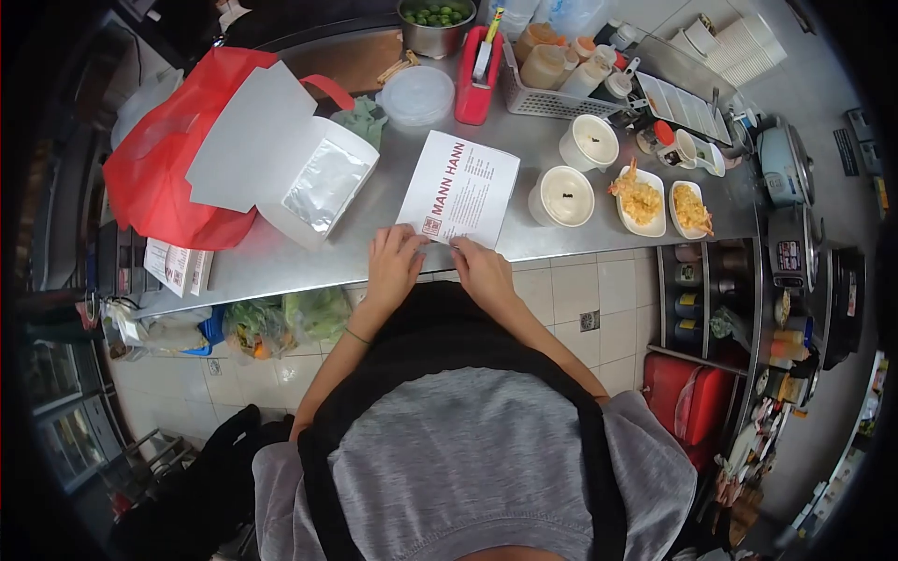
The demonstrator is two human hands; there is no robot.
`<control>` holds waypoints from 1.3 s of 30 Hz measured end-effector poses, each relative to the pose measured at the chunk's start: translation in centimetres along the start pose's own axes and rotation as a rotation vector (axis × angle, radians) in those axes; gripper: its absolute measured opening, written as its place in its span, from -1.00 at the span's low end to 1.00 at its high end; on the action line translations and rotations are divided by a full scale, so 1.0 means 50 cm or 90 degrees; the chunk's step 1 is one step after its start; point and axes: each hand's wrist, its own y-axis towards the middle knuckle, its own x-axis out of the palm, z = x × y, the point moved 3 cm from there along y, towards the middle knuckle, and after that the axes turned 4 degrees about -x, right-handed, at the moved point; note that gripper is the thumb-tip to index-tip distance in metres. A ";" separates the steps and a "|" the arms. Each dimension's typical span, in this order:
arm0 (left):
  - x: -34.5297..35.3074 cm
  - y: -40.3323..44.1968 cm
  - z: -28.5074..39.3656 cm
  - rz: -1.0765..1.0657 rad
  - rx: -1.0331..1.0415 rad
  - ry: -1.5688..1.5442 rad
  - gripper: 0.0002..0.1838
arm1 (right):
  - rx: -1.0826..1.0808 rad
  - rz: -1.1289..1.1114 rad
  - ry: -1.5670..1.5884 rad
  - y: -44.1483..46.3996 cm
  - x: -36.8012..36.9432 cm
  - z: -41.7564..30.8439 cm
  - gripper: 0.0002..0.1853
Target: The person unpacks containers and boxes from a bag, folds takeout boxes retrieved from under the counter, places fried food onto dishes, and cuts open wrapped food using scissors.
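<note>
A white box with red "MANN HANN" lettering lies on the steel counter in front of me. My left hand rests on its near left corner, fingers bent and close together. At the near edge, right of the left hand, my right hand touches the same box with its fingertips. Whether either hand pinches the cardboard is too small to tell. An open white box with a foil-covered item inside stands to the left. Two lidded white cups and two trays of fried food sit to the right.
A red bag stands at the left, with printed boxes near the counter edge. Toward the back are a round plastic container, a red tape dispenser, a pot of green limes and a bottle basket.
</note>
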 end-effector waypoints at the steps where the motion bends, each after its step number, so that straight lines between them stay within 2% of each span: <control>1: 0.005 -0.001 0.002 0.002 -0.005 0.003 -0.72 | -0.004 -0.004 0.002 0.001 -0.001 0.006 -0.84; 4: 0.019 -0.009 0.002 -0.010 -0.033 -0.033 -0.70 | -0.010 -0.034 -0.012 -0.002 -0.007 0.009 -0.84; 11: 0.067 -0.033 -0.014 0.152 -0.187 -0.172 -0.71 | -0.051 -0.005 0.045 0.012 -0.003 0.024 -0.85; 15: 0.071 -0.030 -0.005 0.219 -0.193 -0.127 -0.78 | -0.025 -0.052 0.089 0.025 0.001 0.044 -0.84; 17: 0.071 -0.026 -0.007 0.213 -0.093 -0.025 -0.82 | -0.082 -0.038 0.124 0.031 0.001 0.058 -0.83; 18: 0.065 -0.029 -0.010 0.231 -0.115 -0.013 -0.82 | -0.123 -0.019 0.163 0.033 -0.004 0.053 -0.82; 20: 0.057 -0.031 -0.002 0.243 -0.050 0.010 -0.85 | -0.122 -0.055 0.112 0.031 -0.032 0.045 -0.77; 21: 0.057 -0.036 0.004 0.253 -0.124 -0.006 -0.84 | -0.225 -0.001 0.013 0.031 -0.054 0.035 -0.74; 22: 0.053 -0.042 0.011 0.270 -0.144 0.004 -0.84 | -0.324 0.059 -0.085 0.027 -0.070 0.034 -0.69; 23: 0.051 -0.048 0.015 0.275 -0.215 -0.023 -0.84 | -0.305 0.036 -0.051 0.021 -0.057 0.067 -0.60; 24: 0.063 -0.053 0.023 0.269 -0.280 -0.061 -0.83 | -0.307 0.027 -0.054 0.027 -0.040 0.081 -0.60; 28: 0.101 -0.057 0.006 0.309 -0.289 -0.109 -0.84 | -0.419 0.060 -0.014 0.022 -0.021 0.123 -0.60; 30: 0.092 -0.046 0.002 0.291 -0.254 -0.071 -0.84 | -0.377 0.055 0.067 0.024 -0.023 0.128 -0.60; 32: 0.090 -0.047 0.027 0.276 -0.239 -0.053 -0.84 | -0.375 0.071 0.068 0.023 -0.024 0.128 -0.59; 35: 0.100 -0.052 0.041 0.340 -0.348 -0.120 -0.83 | -0.395 0.101 0.087 0.024 -0.025 0.128 -0.58; 39: 0.126 -0.058 0.032 0.354 -0.408 -0.134 -0.85 | -0.378 0.103 0.093 0.016 -0.026 0.122 -0.58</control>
